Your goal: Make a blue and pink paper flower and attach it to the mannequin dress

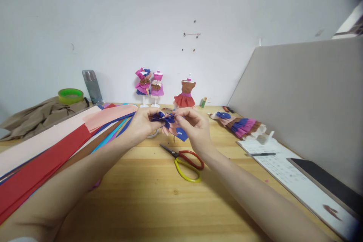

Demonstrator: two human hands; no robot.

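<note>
Wooden table (136,204), with scissors (177,155) near the middle, coloured strips (56,160) at left, small dressed mannequins (157,89) standing at back, white sheet (279,172) at right.

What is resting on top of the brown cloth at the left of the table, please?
A green tape roll rests on the brown cloth. The patch beneath the roll is covered, and anything under the cloth cannot be seen.
</note>
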